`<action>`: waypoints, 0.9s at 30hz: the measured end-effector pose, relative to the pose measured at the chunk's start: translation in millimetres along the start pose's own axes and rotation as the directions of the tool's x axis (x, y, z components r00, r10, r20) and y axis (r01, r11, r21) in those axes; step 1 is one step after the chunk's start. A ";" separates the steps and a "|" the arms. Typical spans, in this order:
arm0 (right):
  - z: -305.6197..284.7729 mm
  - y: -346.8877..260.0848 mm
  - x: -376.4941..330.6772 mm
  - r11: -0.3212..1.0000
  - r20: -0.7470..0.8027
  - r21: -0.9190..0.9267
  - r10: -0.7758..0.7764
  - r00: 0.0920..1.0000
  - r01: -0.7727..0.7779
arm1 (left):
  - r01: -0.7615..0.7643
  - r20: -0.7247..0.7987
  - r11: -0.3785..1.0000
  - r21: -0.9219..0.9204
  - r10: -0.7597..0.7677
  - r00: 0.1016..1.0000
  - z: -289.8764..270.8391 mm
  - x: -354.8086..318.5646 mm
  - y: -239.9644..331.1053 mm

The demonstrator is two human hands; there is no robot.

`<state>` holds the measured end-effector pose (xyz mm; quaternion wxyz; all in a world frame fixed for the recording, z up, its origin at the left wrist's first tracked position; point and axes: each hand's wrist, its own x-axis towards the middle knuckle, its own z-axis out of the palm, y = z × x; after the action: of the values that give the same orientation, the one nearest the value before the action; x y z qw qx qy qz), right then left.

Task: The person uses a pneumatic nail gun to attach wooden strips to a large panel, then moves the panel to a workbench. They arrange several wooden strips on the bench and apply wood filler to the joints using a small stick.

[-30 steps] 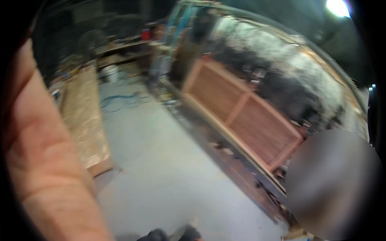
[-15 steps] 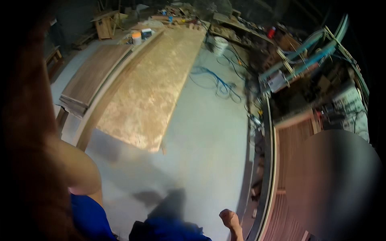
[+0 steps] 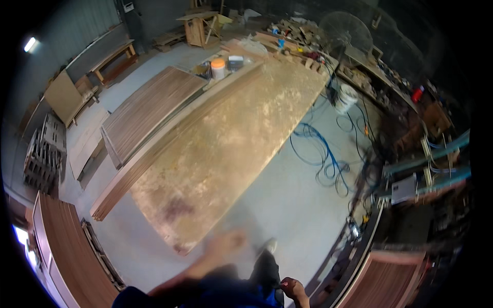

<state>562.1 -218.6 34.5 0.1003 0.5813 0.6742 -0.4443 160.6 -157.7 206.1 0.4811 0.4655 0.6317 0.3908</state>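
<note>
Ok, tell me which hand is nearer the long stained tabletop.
Left. The left hand, blurred, shows just right of the near end of the tabletop; the right hand is farther away, lower and further right in view.

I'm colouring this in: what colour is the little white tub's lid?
The lid is orange; head view.

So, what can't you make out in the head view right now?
Head view, left hand: blurred, so its exact pose and whether it holds anything are unclear.
Head view, right hand: small and curled, hiding whether anything sits in its grip.
Head view, framed wooden panel at lower right: its near end is cut off by the lower edge.
Head view, cluttered pile near the top: individual pieces too small.
</note>
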 end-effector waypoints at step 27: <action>-598.5 -387.9 730.2 0.644 0.151 -0.284 -0.701 0.697 0.710 | -0.599 -0.558 -0.102 -0.794 0.511 0.654 -111.2 588.2 346.3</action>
<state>229.7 744.5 95.9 0.0217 0.2423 0.9083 -0.3403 65.1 494.8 414.5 0.4240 0.2631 0.0061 0.8666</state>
